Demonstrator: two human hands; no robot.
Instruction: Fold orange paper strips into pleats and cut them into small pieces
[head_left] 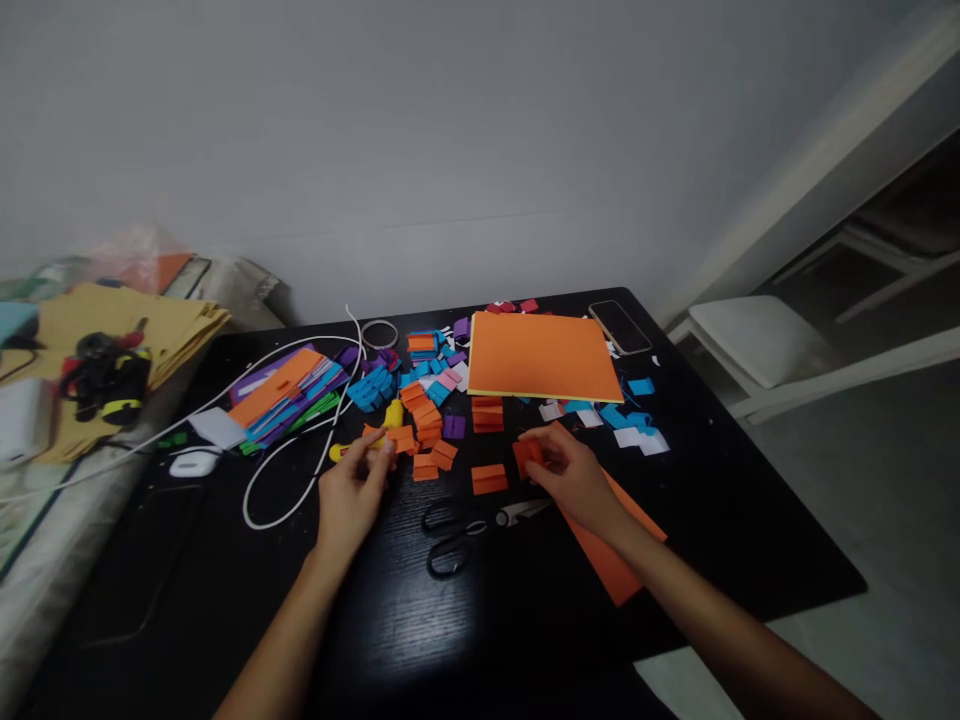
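My left hand (pixel 349 495) is closed at the edge of the pile, its thumb and fingers at a small folded orange paper piece (pixel 401 438). A yellow utility knife (pixel 393 414) lies partly behind those fingers. My right hand (pixel 577 480) pinches another folded orange paper piece (pixel 527 456) just above the table. Between the hands lie loose folded orange pieces (pixel 489 479) and a purple one (pixel 454 427). Scissors (pixel 450 535) with black handles rest open on the table, nearer to me. A long orange paper strip (pixel 611 560) lies partly under my right hand and forearm.
Orange sheets (pixel 544 355) sit at the back, near a phone (pixel 620 327). Blue folded pieces (pixel 373 387) and stacked coloured strips (pixel 285 395) are on the left, with a looping white cable (pixel 247 500) and a white earbud case (pixel 193 462). A white chair (pixel 761 335) stands right.
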